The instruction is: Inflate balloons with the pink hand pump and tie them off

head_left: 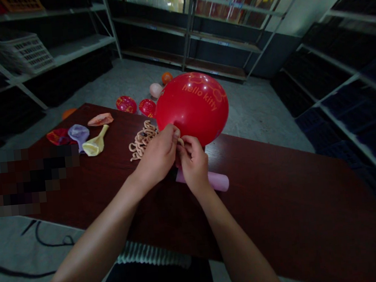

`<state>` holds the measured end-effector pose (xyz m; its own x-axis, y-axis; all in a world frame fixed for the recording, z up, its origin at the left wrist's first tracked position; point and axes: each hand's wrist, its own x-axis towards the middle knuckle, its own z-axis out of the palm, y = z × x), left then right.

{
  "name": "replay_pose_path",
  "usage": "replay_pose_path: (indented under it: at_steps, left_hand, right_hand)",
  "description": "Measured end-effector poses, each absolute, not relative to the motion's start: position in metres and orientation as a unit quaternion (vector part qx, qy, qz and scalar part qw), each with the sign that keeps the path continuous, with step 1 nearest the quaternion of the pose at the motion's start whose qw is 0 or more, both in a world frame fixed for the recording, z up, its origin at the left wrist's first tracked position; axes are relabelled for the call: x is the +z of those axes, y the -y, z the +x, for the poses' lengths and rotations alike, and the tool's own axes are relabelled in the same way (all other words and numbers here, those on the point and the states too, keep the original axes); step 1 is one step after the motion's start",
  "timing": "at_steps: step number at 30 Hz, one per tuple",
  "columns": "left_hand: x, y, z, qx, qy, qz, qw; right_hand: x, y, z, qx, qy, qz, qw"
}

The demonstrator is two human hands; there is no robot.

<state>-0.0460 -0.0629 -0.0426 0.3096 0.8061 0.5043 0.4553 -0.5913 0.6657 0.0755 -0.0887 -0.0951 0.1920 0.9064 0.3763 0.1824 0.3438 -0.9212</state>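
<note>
An inflated red balloon [193,107] printed "hello kitty" stands just beyond my hands, above the table. My left hand [161,154] is closed at its near end, by the neck, which the fingers mostly hide. My right hand [194,160] is closed beside it, thumb and fingers pinching a short beige band [180,141] close to the neck. Whether the band goes round the neck I cannot tell. A pile of similar beige bands [142,140] lies left of the balloon. Under my right hand a pink-lilac cylinder [219,181] rests on the table, partly covered.
On the left of the dark wooden table [278,194] lie flat balloons: yellow [94,144], lilac [78,134], red [57,136] and orange-pink [100,119]. Beyond it, several inflated balloons [126,104] are on the floor. Metal shelves [186,40] surround the room. A black cable [18,272] lies lower left.
</note>
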Motion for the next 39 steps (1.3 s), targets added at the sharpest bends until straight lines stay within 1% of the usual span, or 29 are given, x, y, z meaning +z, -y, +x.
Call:
replay_pose_path:
  at_steps: [4, 6, 10, 15, 18, 20, 24, 28, 33, 39]
  left_hand:
    - [-0.046, 0.061, -0.045, 0.440, -0.363, 0.745, 0.345]
    - [-0.048, 0.059, -0.045, 0.471, -0.345, 0.717, 0.380]
    - [-0.050, 0.057, -0.047, 0.523, -0.323, 0.701, 0.361]
    - [-0.043, 0.063, -0.048, 0.488, -0.283, 0.752, 0.340]
    - [-0.040, 0.065, -0.047, 0.498, -0.275, 0.780, 0.261]
    - [-0.039, 0.065, -0.046, 0.517, -0.276, 0.780, 0.218]
    - [-0.042, 0.064, -0.046, 0.571, -0.292, 0.742, 0.195]
    - [-0.050, 0.058, -0.044, 0.605, -0.327, 0.683, 0.246]
    - [-0.056, 0.052, -0.041, 0.610, -0.373, 0.630, 0.302]
    - [-0.061, 0.045, -0.040, 0.623, -0.383, 0.580, 0.360]
  right_hand:
    - [-0.085, 0.088, 0.072, 0.417, 0.479, -0.446, 0.630]
    - [-0.078, 0.088, 0.071, 0.467, 0.455, -0.412, 0.637]
    - [-0.071, 0.088, 0.073, 0.550, 0.419, -0.345, 0.635]
    - [-0.069, 0.085, 0.078, 0.577, 0.380, -0.321, 0.647]
    - [-0.068, 0.084, 0.079, 0.581, 0.379, -0.317, 0.647]
    - [-0.068, 0.084, 0.079, 0.581, 0.385, -0.321, 0.642]
    - [-0.067, 0.088, 0.075, 0.560, 0.407, -0.326, 0.645]
    - [-0.066, 0.092, 0.073, 0.478, 0.458, -0.376, 0.648]
    - [-0.066, 0.095, 0.073, 0.391, 0.484, -0.450, 0.641]
    - [-0.066, 0.097, 0.076, 0.337, 0.553, -0.486, 0.587]
